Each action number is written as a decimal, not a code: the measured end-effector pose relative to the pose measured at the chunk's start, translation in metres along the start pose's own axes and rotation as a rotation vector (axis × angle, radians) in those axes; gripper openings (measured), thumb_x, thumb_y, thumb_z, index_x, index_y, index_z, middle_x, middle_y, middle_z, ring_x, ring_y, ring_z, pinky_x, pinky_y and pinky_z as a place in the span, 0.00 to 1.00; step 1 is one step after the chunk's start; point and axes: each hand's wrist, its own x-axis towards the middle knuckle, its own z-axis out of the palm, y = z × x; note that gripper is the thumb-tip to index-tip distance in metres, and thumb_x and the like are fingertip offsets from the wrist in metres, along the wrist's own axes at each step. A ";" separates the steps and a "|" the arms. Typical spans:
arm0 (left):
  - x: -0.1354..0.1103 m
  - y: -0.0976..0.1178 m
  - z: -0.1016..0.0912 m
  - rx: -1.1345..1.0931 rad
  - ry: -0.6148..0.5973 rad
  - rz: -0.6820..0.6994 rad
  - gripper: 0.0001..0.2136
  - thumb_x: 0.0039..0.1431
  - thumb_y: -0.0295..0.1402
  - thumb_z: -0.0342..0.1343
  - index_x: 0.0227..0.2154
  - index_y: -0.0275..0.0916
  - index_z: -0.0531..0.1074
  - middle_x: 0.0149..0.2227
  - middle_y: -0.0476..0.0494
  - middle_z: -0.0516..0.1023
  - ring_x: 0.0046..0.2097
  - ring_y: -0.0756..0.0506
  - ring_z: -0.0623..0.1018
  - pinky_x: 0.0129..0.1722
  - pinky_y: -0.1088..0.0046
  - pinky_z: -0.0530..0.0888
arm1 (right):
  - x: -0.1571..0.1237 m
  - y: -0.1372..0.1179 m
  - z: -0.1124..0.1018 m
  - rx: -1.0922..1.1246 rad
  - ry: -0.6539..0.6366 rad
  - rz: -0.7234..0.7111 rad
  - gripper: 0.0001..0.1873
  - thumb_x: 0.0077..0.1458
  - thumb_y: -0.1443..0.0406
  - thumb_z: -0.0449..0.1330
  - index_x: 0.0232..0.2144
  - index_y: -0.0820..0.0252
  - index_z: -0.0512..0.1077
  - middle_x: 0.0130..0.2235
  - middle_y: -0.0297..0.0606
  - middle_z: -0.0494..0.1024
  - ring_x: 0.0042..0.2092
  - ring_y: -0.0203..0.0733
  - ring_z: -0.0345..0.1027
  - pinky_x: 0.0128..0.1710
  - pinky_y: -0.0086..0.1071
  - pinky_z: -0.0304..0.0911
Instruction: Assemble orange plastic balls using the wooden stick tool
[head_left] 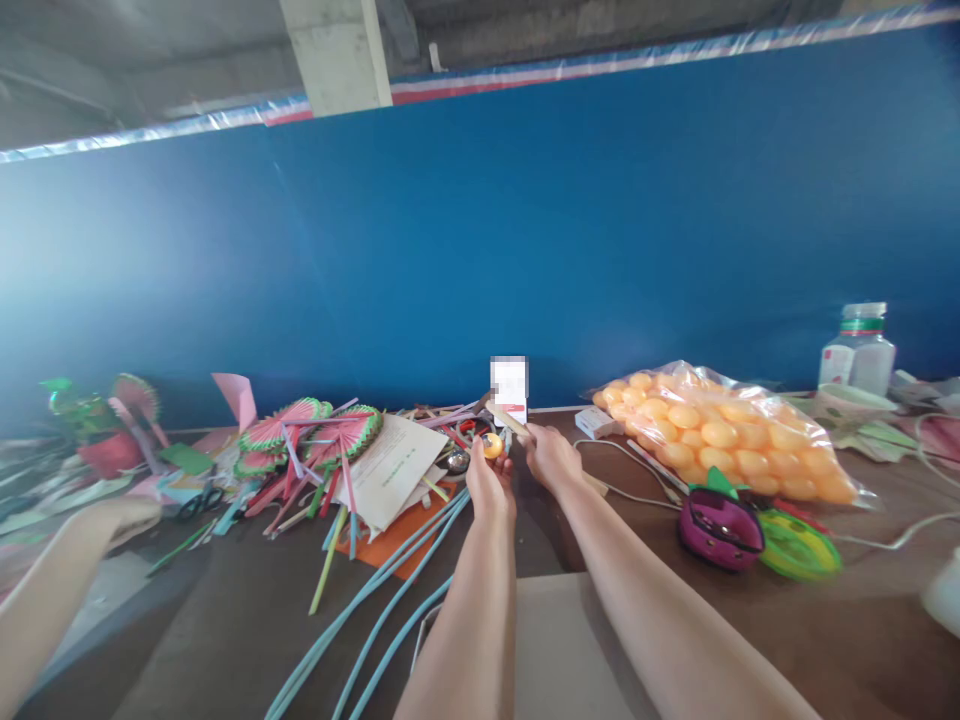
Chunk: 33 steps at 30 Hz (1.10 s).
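In the middle of the head view, my left hand (491, 485) has its fingers closed round a small orange ball (492, 446). Just to the right, my right hand (553, 457) grips a pale, slim stick-like tool (507, 415) that points up and left above the ball; its exact kind is unclear. Behind both hands a white upright panel (510, 385), like a phone screen, stands near the blue wall, partly blurred out. A shiny dark round object (457, 461) lies left of my left hand.
A clear bag of orange balls (712, 430) lies at right, near a purple case (720, 530), a green-yellow round item (799, 545) and a plastic bottle (859, 350). Left are paper fans (345, 435), papers (394, 465), scissors (201, 502), blue tubes (375, 590) and another person's arm (75, 560).
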 end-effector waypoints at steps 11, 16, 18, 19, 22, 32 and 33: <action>-0.001 0.004 0.001 0.007 0.009 -0.015 0.10 0.61 0.36 0.55 0.33 0.33 0.71 0.29 0.44 0.74 0.24 0.54 0.71 0.21 0.82 0.68 | 0.003 0.000 0.002 0.010 0.013 -0.004 0.20 0.64 0.56 0.44 0.50 0.49 0.71 0.47 0.42 0.74 0.45 0.47 0.71 0.41 0.36 0.60; 0.000 0.005 0.001 0.023 0.023 -0.019 0.09 0.61 0.36 0.55 0.34 0.33 0.70 0.29 0.44 0.73 0.24 0.54 0.72 0.21 0.81 0.68 | -0.001 0.000 -0.002 0.030 0.023 0.009 0.19 0.64 0.56 0.46 0.50 0.48 0.71 0.48 0.41 0.74 0.47 0.47 0.70 0.42 0.35 0.60; 0.002 0.005 0.001 0.027 0.034 -0.020 0.09 0.62 0.36 0.54 0.34 0.33 0.70 0.30 0.44 0.73 0.24 0.53 0.72 0.21 0.81 0.69 | -0.005 -0.001 -0.005 0.033 0.037 0.021 0.18 0.63 0.56 0.47 0.51 0.48 0.71 0.50 0.41 0.74 0.48 0.46 0.70 0.42 0.35 0.60; 0.003 0.005 0.001 0.028 0.037 -0.022 0.09 0.62 0.36 0.54 0.34 0.33 0.70 0.30 0.44 0.73 0.25 0.53 0.72 0.22 0.81 0.69 | -0.007 -0.002 -0.008 0.035 0.048 0.028 0.18 0.63 0.57 0.48 0.51 0.49 0.70 0.50 0.41 0.74 0.48 0.46 0.70 0.43 0.35 0.61; 0.005 0.004 0.001 0.032 0.044 -0.040 0.09 0.62 0.36 0.54 0.35 0.33 0.70 0.31 0.43 0.73 0.25 0.53 0.73 0.22 0.81 0.69 | -0.015 -0.002 -0.016 0.052 0.083 0.052 0.17 0.63 0.57 0.48 0.49 0.50 0.70 0.50 0.41 0.74 0.48 0.46 0.70 0.43 0.35 0.61; -0.008 -0.015 0.002 0.089 -0.014 -0.097 0.07 0.62 0.35 0.55 0.36 0.35 0.70 0.32 0.44 0.74 0.27 0.54 0.74 0.25 0.81 0.71 | -0.048 0.015 -0.032 0.072 0.039 0.194 0.16 0.62 0.57 0.48 0.45 0.55 0.70 0.49 0.43 0.75 0.50 0.50 0.69 0.42 0.38 0.61; -0.009 -0.016 0.002 0.092 -0.008 -0.105 0.07 0.62 0.35 0.54 0.36 0.35 0.70 0.32 0.44 0.74 0.27 0.54 0.74 0.25 0.81 0.71 | -0.050 0.017 -0.033 0.076 0.031 0.202 0.16 0.62 0.57 0.48 0.44 0.55 0.70 0.48 0.43 0.76 0.50 0.50 0.70 0.42 0.38 0.61</action>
